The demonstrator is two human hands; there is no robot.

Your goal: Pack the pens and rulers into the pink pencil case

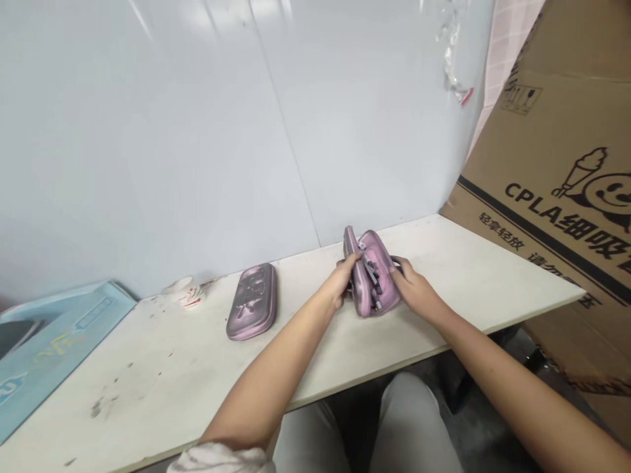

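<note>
A pink-purple zip case (372, 272) stands partly open on the white table (162, 381), with dark items showing inside it. My left hand (342, 281) grips its left shell, fingers curled over the edge. My right hand (413, 287) holds the right side, fingers wrapped around it. A second case (252, 301) of the same colour lies flat and zipped to the left, apart from both hands.
A small white cup or lid with red marks (185, 292) sits near the wall. A light blue flat box (46, 345) lies at the table's left end. A large cardboard carton (557, 197) leans at the right. The grey wall (197, 131) is close behind.
</note>
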